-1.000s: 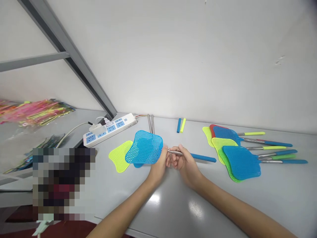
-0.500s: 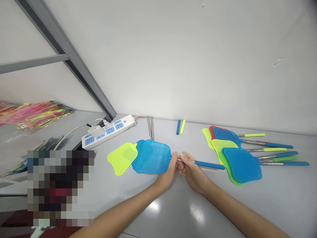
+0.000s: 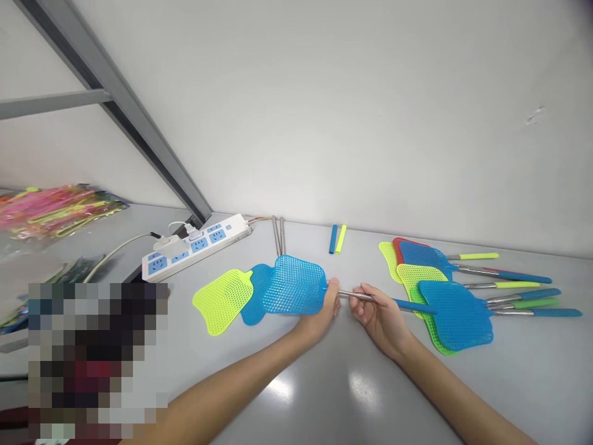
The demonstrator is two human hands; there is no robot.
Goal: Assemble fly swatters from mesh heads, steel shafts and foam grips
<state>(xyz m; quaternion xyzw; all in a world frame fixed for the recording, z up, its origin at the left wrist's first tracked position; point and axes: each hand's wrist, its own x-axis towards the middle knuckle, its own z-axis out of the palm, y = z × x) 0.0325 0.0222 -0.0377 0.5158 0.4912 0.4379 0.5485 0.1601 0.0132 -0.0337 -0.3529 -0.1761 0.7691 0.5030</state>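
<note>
A blue fly swatter point(image 3: 296, 285) with a metal shaft and blue grip is held in both hands above the grey table. My left hand point(image 3: 325, 309) is closed round the shaft just below the mesh head. Farther right, the fingers of my right hand point(image 3: 382, 315) are closed on the metal shaft near the blue grip. Bare shaft shows between the hands. Beneath and left of the held swatter lie a yellow-green swatter head point(image 3: 223, 301) and a blue swatter head point(image 3: 254, 309). The tip of the held grip overlaps a pile of swatters point(image 3: 463, 318).
Two metal rods point(image 3: 279, 235) lie near the wall, with a blue tube point(image 3: 333, 239) and a yellow tube point(image 3: 341, 239) right of them. A white power strip point(image 3: 199, 247) with plugs is at left. Bagged colourful items point(image 3: 60, 210) sit beyond the grey frame post point(image 3: 139, 117).
My hands have moved apart, the right one rightwards with the grip, and more metal shaft shows between them. The held swatter's head has shifted slightly right and up.
</note>
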